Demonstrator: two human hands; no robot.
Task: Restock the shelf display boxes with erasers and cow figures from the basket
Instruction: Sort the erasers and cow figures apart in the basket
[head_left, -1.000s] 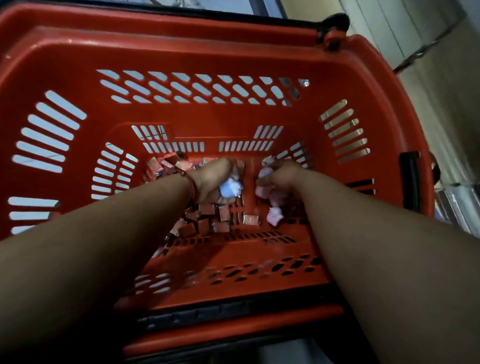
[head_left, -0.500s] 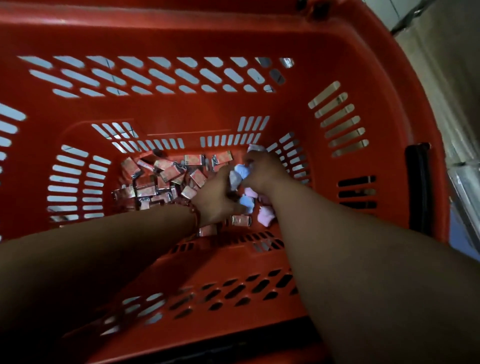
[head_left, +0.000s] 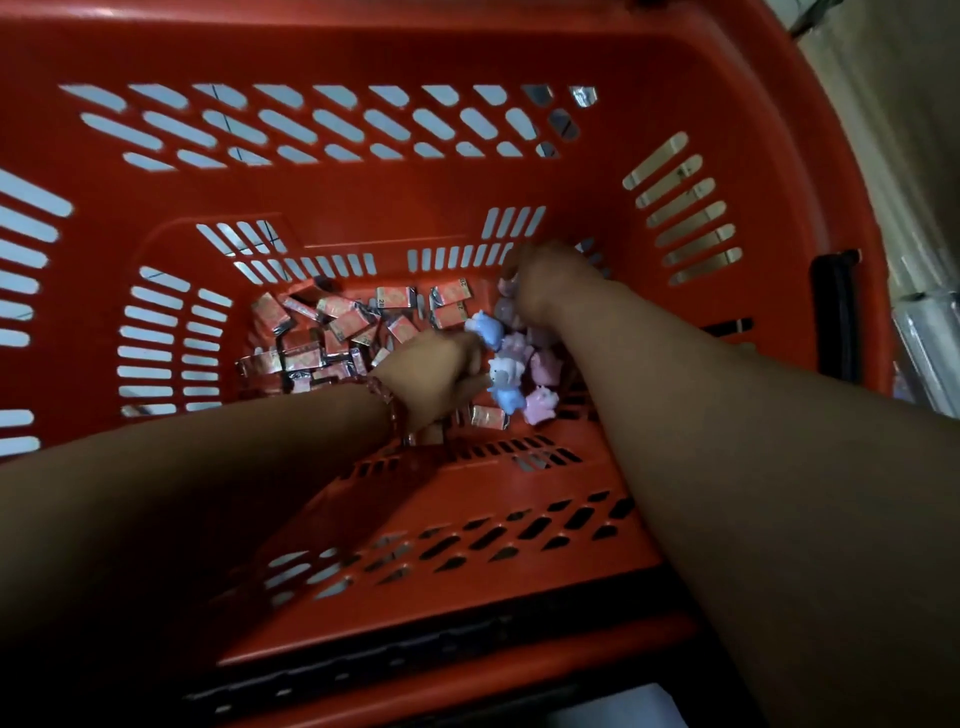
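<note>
In the red basket (head_left: 363, 197) our left hand (head_left: 436, 379) curls beside the wrapped erasers (head_left: 337, 322); our right hand (head_left: 550, 280) curls over the cow figures (head_left: 514, 364); we cannot tell what either grips.

red basket (head_left: 363, 197) | erasers (head_left: 340, 322) — red, silver wrap | cow figures (head_left: 540, 405) — blue, pink

The basket (head_left: 363, 197) stands open at the top, so entry from above is free, while its high slotted walls close off every side. On its bottom the erasers (head_left: 337, 322) crowd the far left and the cow figures (head_left: 511, 364) fill the far right, with the left hand (head_left: 431, 379) wedged between the two heaps and the right hand (head_left: 545, 280) over the far end of the figures. The near strip of floor (head_left: 519, 478) lies bare, though both forearms (head_left: 727, 467) cross above it.
</note>
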